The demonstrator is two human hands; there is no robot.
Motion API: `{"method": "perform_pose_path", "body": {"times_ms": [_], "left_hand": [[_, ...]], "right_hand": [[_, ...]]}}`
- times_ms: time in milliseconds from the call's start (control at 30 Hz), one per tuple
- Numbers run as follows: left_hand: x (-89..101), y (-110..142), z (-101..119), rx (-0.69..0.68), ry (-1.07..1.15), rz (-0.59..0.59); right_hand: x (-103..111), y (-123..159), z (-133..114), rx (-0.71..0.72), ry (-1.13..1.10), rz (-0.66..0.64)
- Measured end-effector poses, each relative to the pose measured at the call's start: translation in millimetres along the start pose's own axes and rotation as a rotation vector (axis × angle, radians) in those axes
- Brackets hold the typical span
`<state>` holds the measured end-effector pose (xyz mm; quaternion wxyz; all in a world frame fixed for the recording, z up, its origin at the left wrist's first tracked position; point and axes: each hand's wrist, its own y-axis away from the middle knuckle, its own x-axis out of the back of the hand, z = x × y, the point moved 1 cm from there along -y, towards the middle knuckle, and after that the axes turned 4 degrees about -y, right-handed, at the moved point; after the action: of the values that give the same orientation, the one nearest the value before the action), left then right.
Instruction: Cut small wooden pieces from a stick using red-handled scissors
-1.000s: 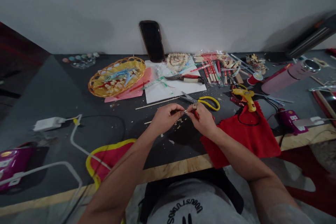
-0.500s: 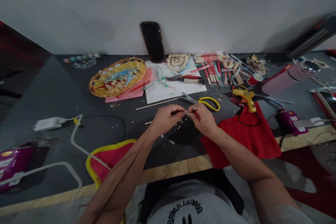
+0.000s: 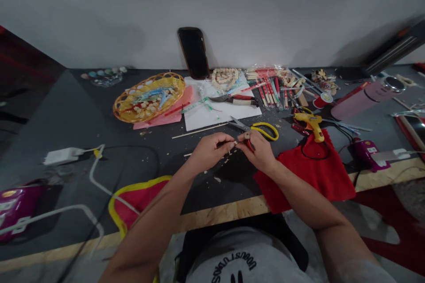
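Observation:
My left hand (image 3: 212, 151) is closed in a pinch on a tiny pale piece (image 3: 235, 142), too small to name. Facing it, my right hand (image 3: 259, 151) is curled with its fingertips almost at the same spot. A red object (image 3: 250, 145) shows inside the right hand, mostly hidden by the fingers. Just beyond the hands lie scissors (image 3: 265, 131) with yellow handles and a thin wooden stick (image 3: 199, 131). Small pale scraps are scattered on the dark table (image 3: 186, 190) below the fingers.
A yellow wicker basket (image 3: 116, 110) with small craft pieces stands back left. Pliers (image 3: 244, 99) rest on a white sheet. To the right are a yellow glue gun (image 3: 310, 124), a red cloth (image 3: 312, 172) and a pink flask (image 3: 358, 101). A white cable (image 3: 94, 177) crosses the left side.
My fingertips have shifted very slightly; the right fingers are a little farther from the left ones. Everything else on the table stays where it was.

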<state>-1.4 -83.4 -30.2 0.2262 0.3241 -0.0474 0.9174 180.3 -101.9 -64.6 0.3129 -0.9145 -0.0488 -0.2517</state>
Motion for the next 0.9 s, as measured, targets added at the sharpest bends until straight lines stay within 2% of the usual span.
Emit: {"method": "perform_pose_path", "body": {"times_ms": [200, 533, 900], "left_hand": [[-0.4, -0.4, 1.6, 0.016, 0.033, -0.010], [-1.1, -0.6, 0.4, 0.007, 0.052, -0.012], [-4.8, -0.1, -1.3, 0.064, 0.082, 0.040]], "right_hand": [[-0.8, -0.1, 1.6, 0.058, -0.035, 0.007], [0.8, 0.0, 2.2, 0.057, -0.020, 0.013], [1.2, -0.6, 1.5, 0.009, -0.026, 0.014]]}}
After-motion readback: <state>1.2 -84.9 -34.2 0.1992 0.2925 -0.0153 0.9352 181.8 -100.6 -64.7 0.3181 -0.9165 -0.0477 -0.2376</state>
